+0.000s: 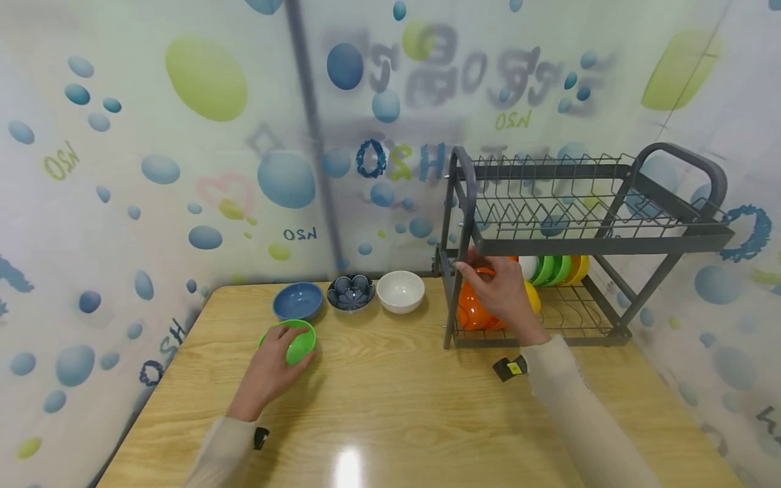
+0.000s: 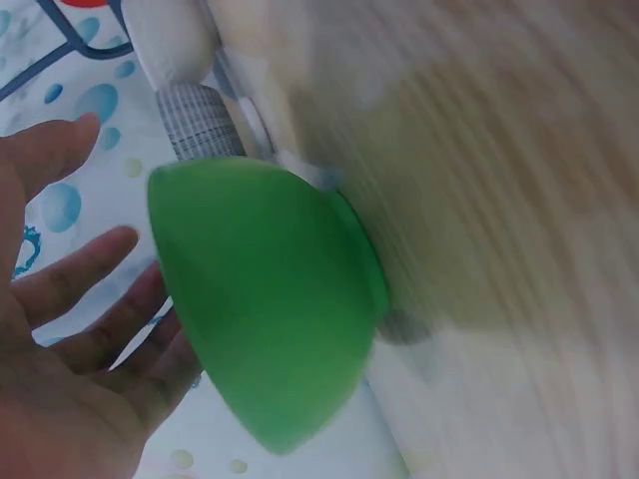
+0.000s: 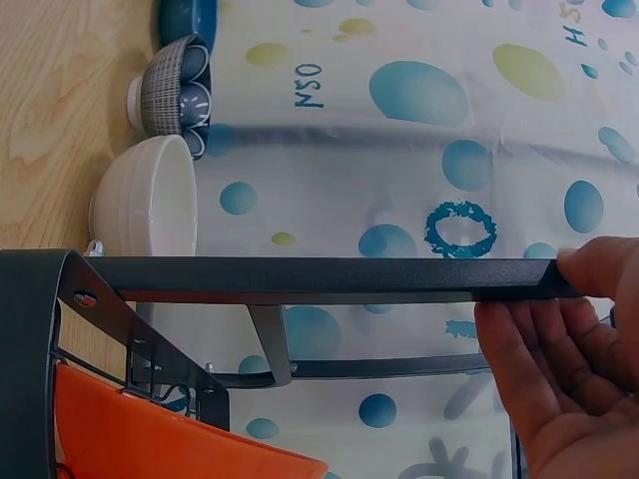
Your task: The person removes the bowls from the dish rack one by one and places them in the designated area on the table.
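Observation:
My left hand (image 1: 273, 369) is over a green bowl (image 1: 302, 347) that stands upright on the table. In the left wrist view its fingers (image 2: 75, 274) are spread loosely beside the bowl's rim, not curled round it. At the right, my right hand (image 1: 503, 288) reaches to the left side of a dark metal dish rack (image 1: 601, 242). The right wrist view shows its thumb and fingers pinching an upright bar (image 3: 329, 279) of that rack. Behind this hand an orange bowl (image 1: 472, 308) sits on the lower shelf, partly hidden.
Along the table's back edge stand a blue bowl (image 1: 297, 301), a dark patterned bowl (image 1: 350, 293) and a white bowl (image 1: 401, 292). Green dishes (image 1: 549, 271) and a yellow dish (image 1: 575, 271) stand on the rack's lower shelf. A patterned curtain (image 1: 244, 169) hangs behind the table.

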The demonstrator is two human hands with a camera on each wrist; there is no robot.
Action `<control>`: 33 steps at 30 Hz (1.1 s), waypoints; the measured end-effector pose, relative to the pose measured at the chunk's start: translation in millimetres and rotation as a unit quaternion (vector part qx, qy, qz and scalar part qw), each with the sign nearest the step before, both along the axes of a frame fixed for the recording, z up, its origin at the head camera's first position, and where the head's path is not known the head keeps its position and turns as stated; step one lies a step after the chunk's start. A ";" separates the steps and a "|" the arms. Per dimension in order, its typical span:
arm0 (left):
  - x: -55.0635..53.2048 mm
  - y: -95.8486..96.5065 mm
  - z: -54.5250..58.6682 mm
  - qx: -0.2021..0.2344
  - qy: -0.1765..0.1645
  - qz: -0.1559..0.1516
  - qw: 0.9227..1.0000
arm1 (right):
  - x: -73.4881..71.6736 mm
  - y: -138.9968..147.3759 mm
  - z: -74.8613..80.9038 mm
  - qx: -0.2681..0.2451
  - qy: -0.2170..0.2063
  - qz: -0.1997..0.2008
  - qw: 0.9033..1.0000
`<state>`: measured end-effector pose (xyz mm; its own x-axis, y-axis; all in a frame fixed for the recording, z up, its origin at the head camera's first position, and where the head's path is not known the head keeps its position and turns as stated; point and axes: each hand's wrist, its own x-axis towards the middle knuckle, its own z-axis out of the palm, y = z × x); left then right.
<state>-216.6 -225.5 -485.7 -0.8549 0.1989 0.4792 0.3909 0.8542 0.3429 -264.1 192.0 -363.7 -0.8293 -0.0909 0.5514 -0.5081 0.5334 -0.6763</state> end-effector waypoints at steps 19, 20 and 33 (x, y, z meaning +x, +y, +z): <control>-26.9 66.5 31.7 0.091 -0.049 -0.055 0.993 | 0.9 0.6 0.5 -0.005 -0.008 -0.001 1.000; -28.5 70.6 33.1 0.096 -0.049 -0.060 0.992 | 1.1 0.5 0.5 -0.005 -0.008 -0.001 1.000; -46.3 119.9 57.3 0.176 -0.103 -0.142 0.969 | 2.5 -1.2 -1.0 -0.002 -0.026 -0.008 1.000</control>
<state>-263.0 -105.5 -428.4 -0.8747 0.2951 0.3845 0.4847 0.5390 0.6888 -261.6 190.8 -364.7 -0.8583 -0.0753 0.5075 -0.4633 0.5388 -0.7036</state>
